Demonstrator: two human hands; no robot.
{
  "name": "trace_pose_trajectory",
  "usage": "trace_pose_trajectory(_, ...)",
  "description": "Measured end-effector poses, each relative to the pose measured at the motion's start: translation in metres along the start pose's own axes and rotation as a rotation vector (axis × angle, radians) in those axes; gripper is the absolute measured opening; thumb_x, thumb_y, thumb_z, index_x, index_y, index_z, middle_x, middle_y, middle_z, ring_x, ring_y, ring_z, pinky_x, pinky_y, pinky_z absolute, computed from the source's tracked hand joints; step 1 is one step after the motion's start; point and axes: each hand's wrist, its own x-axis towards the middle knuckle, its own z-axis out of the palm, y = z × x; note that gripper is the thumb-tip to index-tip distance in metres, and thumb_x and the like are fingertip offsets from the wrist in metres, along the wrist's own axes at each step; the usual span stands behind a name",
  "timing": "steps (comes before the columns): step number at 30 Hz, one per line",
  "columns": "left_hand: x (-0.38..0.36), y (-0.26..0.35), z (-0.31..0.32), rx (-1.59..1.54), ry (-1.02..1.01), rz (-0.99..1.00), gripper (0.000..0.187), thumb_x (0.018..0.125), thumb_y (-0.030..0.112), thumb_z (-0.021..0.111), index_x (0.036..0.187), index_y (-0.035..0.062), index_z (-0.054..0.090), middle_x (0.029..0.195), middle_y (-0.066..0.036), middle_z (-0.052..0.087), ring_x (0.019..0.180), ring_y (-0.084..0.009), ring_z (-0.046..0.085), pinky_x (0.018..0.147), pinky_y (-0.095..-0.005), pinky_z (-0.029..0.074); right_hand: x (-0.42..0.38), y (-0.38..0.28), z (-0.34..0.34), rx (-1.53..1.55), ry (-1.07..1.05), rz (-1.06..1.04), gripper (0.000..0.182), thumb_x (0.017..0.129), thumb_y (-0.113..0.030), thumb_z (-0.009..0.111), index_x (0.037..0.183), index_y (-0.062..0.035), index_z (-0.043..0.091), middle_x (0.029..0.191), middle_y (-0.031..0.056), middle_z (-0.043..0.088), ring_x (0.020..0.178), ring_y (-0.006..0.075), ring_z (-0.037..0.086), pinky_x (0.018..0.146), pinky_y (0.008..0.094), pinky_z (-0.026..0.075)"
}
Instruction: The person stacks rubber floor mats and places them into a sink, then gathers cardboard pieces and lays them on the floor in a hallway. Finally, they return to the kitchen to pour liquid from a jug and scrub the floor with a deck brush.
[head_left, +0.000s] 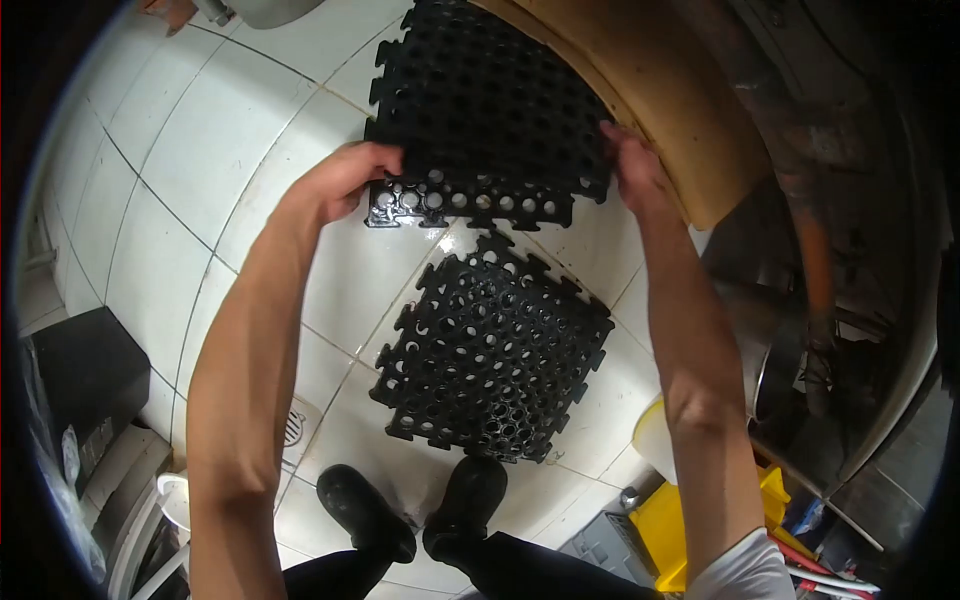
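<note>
- Up at arm's length over the white tiled floor [180, 150], both hands are on a black perforated rubber mat tile [490, 110] with puzzle-style edges.
- Left hand [345, 180] grips its near left corner, fingers [385, 158] curled tight over the edge and pinching it.
- Right hand [632, 165] holds the right edge; fingers look wrapped around it, though honestly they're partly hidden behind the mat so can't say for sure.
- That mat is lifted and tilted, its far side against a tan curved panel [660, 110].
- Second matching mat tile [495, 350] lies flat on the floor below, just in front of two black shoes [415, 505].
- Yellow bucket-ish thing [665, 530] sits at lower right, near a metal pot [775, 375].
</note>
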Motion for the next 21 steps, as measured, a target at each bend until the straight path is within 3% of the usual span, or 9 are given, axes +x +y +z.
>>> trace_pose_trajectory(1,-0.008,0.004,0.000,0.044,-0.005,-0.027,0.010,0.073,0.012,0.060,0.082,0.0122,0.063,0.084,0.002,0.062,0.092,-0.0101,0.057,0.086,-0.0393,0.046,0.003,0.002,0.005,-0.052,0.041,0.041,0.039,0.086,-0.023,0.068,0.119,-0.0033,0.062,0.115,0.0097,0.064,0.106,0.0227,0.059,0.097,0.0343,0.044)
trace_pose_trajectory(2,-0.017,0.001,0.003,0.064,0.137,0.059,0.016,0.072,0.009,0.053,0.083,0.0139,0.063,0.084,0.003,0.061,0.086,-0.0111,0.055,0.082,-0.0352,0.046,0.001,0.010,0.011,-0.052,0.041,0.057,0.039,0.086,-0.023,0.068,0.119,-0.0033,0.062,0.115,0.0097,0.064,0.106,0.0227,0.059,0.097,0.0343,0.044)
trace_pose_trajectory(5,0.000,0.005,-0.010,-0.084,-0.006,0.093,0.023,0.080,0.022,0.058,0.098,0.0090,0.065,0.097,-0.002,0.064,0.096,-0.0148,0.057,0.085,-0.0357,0.048,-0.025,-0.010,0.035,-0.590,0.195,-0.164,0.075,0.086,-0.052,0.060,0.140,-0.0007,0.046,0.143,0.0237,0.044,0.140,0.0345,0.030,0.114,0.0418,0.024)
trace_pose_trajectory(8,-0.021,0.032,0.027,-0.129,0.138,0.229,0.061,0.080,0.049,0.065,0.118,0.0013,0.062,0.111,-0.010,0.063,0.107,-0.0208,0.059,0.090,-0.0393,0.048,0.010,0.016,0.035,-0.743,0.349,-0.292,0.083,0.085,-0.058,0.058,0.146,-0.0046,0.038,0.148,0.0226,0.038,0.144,0.0362,0.017,0.117,0.0400,0.018)
trace_pose_trajectory(10,0.017,0.023,0.023,0.269,0.382,0.079,0.102,0.068,0.071,0.069,0.128,-0.0099,0.053,0.124,-0.021,0.057,0.115,-0.0261,0.058,0.096,-0.0433,0.047,0.019,0.011,0.029,-0.647,0.267,-0.141,0.094,0.083,-0.066,0.055,0.151,-0.0077,0.027,0.153,0.0202,0.030,0.143,0.0353,0.021,0.117,0.0384,0.018)
trace_pose_trajectory(14,0.025,0.018,0.031,0.137,0.463,0.083,0.099,0.063,0.057,0.082,0.120,-0.0178,0.054,0.118,-0.027,0.059,0.095,-0.0286,0.068,0.079,-0.0380,0.058,0.021,0.006,0.026,-0.405,-0.056,-0.022,0.095,0.079,-0.058,0.068,0.147,-0.0027,0.031,0.146,0.0175,0.040,0.134,0.0296,0.037,0.114,0.0389,0.028)
trace_pose_trajectory(18,-0.004,0.027,0.027,-0.091,0.206,0.065,0.072,0.065,0.045,0.084,0.109,-0.0084,0.064,0.091,-0.010,0.068,0.065,-0.0202,0.068,0.063,-0.0313,0.058,-0.011,0.002,0.039,-0.296,-0.239,0.021,0.097,0.076,-0.054,0.075,0.145,-0.0008,0.032,0.142,0.0157,0.045,0.131,0.0266,0.044,0.112,0.0385,0.031)
trace_pose_trajectory(19,-0.003,0.028,0.016,0.077,0.242,-0.059,0.064,0.067,0.053,0.079,0.113,0.0103,0.067,0.108,-0.002,0.065,0.110,-0.0191,0.053,0.079,-0.0335,0.042,-0.017,0.001,0.045,-0.295,-0.253,-0.013,0.098,0.076,-0.053,0.076,0.146,-0.0014,0.031,0.143,0.0153,0.045,0.131,0.0265,0.043,0.112,0.0378,0.030)
trace_pose_trajectory(21,0.000,0.024,0.006,0.067,0.232,-0.055,0.063,0.067,0.054,0.079,0.112,0.0122,0.067,0.108,-0.001,0.064,0.113,-0.0186,0.050,0.078,-0.0343,0.042,-0.020,0.006,0.051,-0.249,-0.252,0.031,0.098,0.075,-0.053,0.076,0.146,-0.0029,0.032,0.143,0.0147,0.045,0.132,0.0260,0.042,0.112,0.0370,0.028)
